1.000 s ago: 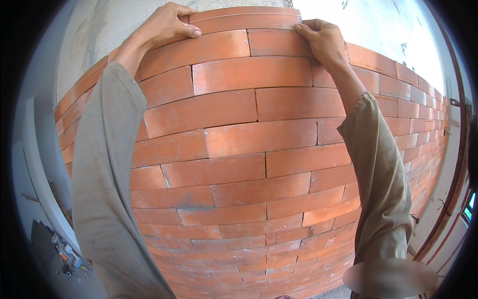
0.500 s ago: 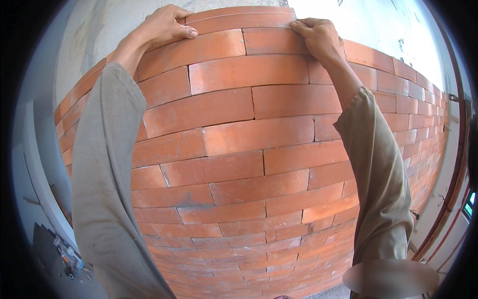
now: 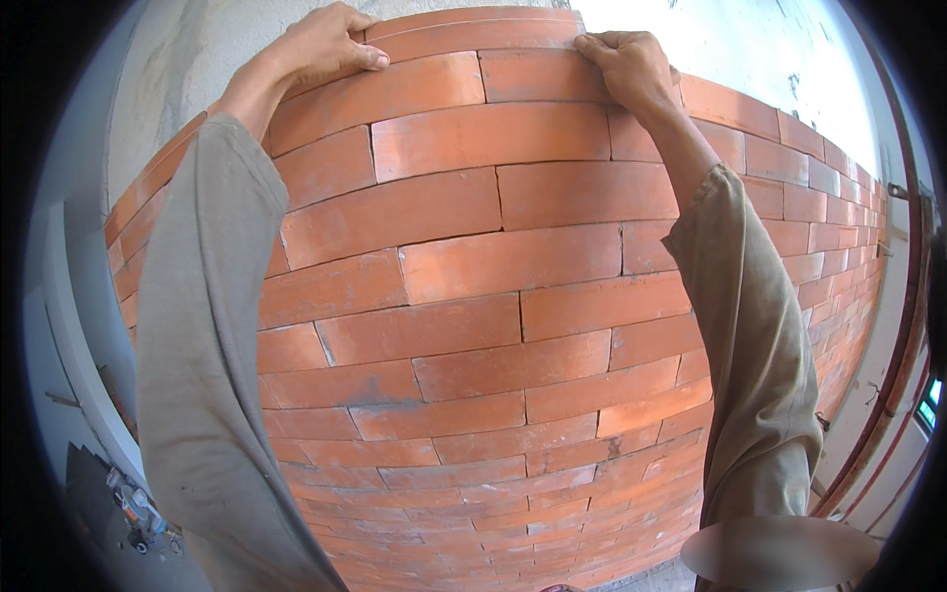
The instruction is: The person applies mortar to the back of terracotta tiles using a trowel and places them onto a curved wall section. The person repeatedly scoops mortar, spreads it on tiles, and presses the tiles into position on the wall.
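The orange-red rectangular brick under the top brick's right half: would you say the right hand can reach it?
Probably yes: the right hand, at the top brick, is close; the lower brick lies mostly uncovered.

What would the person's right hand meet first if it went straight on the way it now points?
The right hand points left, so most likely the right end of the top brick, which it seems to touch; exact contact and depth are unclear.
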`<state>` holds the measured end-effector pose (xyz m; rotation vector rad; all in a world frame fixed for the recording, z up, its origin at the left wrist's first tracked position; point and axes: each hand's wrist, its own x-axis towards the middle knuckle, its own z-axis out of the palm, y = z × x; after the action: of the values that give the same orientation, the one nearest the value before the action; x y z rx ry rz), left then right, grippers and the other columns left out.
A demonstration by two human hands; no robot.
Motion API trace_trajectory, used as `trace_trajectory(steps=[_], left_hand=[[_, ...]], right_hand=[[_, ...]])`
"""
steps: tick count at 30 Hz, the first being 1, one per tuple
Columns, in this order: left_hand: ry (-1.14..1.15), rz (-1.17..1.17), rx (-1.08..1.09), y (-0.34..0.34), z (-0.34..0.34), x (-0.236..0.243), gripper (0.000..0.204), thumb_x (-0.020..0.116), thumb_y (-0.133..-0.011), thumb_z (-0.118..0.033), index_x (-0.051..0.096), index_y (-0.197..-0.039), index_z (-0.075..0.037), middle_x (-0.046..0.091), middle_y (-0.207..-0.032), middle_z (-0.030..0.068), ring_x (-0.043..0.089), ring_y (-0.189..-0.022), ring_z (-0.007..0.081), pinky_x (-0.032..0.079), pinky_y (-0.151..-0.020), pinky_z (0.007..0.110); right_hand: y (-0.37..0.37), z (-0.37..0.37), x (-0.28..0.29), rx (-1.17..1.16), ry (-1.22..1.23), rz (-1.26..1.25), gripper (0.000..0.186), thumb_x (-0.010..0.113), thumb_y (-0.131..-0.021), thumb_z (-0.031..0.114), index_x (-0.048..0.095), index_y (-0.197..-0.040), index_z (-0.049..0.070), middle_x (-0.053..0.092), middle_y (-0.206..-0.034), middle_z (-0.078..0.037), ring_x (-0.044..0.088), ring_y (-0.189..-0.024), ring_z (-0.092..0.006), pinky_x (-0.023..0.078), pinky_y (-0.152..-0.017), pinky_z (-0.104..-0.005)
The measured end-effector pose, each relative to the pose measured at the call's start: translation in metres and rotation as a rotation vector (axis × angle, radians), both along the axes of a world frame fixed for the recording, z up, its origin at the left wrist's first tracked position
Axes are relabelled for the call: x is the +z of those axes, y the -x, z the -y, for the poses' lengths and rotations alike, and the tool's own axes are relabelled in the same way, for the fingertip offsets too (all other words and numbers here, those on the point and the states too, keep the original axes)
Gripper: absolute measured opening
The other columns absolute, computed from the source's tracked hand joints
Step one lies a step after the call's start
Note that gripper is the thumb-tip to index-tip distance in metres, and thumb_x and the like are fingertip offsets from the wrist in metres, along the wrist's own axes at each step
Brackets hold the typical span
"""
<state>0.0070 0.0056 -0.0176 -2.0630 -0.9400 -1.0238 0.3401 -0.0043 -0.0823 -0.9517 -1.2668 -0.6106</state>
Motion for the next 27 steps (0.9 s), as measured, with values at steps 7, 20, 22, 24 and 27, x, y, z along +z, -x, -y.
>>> trace_trajectory(steps=[7,20,22,24,27], left_hand=[[-0.01,-0.003,0.0,-0.002,0.002,0.0,0.042,0.073,-0.079,-0.023,0.068,-0.117,-0.005,0.07,-0.103,0.0142,0.066,-0.094,0.0263,0.05,-0.086,0.039],[-0.028,0.007,0.01,-0.005,0.004,-0.002,0.039,0.074,-0.078,-0.026,0.07,-0.11,-0.005,0.071,-0.099,0.0153,0.067,-0.09,0.0271,0.051,-0.081,0.04],[-0.03,0.007,0.015,-0.005,0.006,-0.002,0.039,0.075,-0.078,-0.027,0.07,-0.109,-0.005,0.071,-0.099,0.0155,0.067,-0.089,0.0272,0.051,-0.081,0.04],[-0.031,0.008,0.03,-0.002,0.008,-0.004,0.038,0.075,-0.078,-0.027,0.07,-0.109,-0.005,0.071,-0.098,0.0156,0.067,-0.088,0.0273,0.051,-0.08,0.04],[-0.031,0.007,0.027,-0.003,0.009,-0.005,0.038,0.075,-0.078,-0.028,0.071,-0.107,-0.005,0.071,-0.097,0.0159,0.067,-0.087,0.0275,0.051,-0.079,0.04]], right_hand=[[-0.007,-0.004,0.004,-0.081,-0.005,0.067,0.038,0.065,-0.09,0.042,0.075,-0.108,0.01,0.073,-0.091,-0.007,0.063,-0.087,-0.0156,0.046,-0.085,-0.0326],[-0.004,0.001,0.002,-0.165,0.04,0.081,0.037,0.061,-0.091,0.045,0.075,-0.108,0.016,0.073,-0.092,-0.004,0.064,-0.089,-0.0172,0.044,-0.088,-0.0354],[-0.005,0.0,0.001,-0.178,0.022,0.106,0.039,0.06,-0.091,0.045,0.075,-0.11,0.015,0.073,-0.092,-0.004,0.064,-0.087,-0.0169,0.044,-0.09,-0.0349],[0.006,0.007,-0.007,-0.199,0.001,0.097,0.04,0.059,-0.091,0.046,0.074,-0.112,0.015,0.073,-0.092,-0.004,0.064,-0.087,-0.0172,0.043,-0.091,-0.0345],[0.005,0.003,-0.009,-0.139,-0.062,0.071,0.035,0.061,-0.088,0.044,0.076,-0.104,0.016,0.073,-0.087,-0.006,0.064,-0.09,-0.0218,0.033,-0.095,-0.0384]])
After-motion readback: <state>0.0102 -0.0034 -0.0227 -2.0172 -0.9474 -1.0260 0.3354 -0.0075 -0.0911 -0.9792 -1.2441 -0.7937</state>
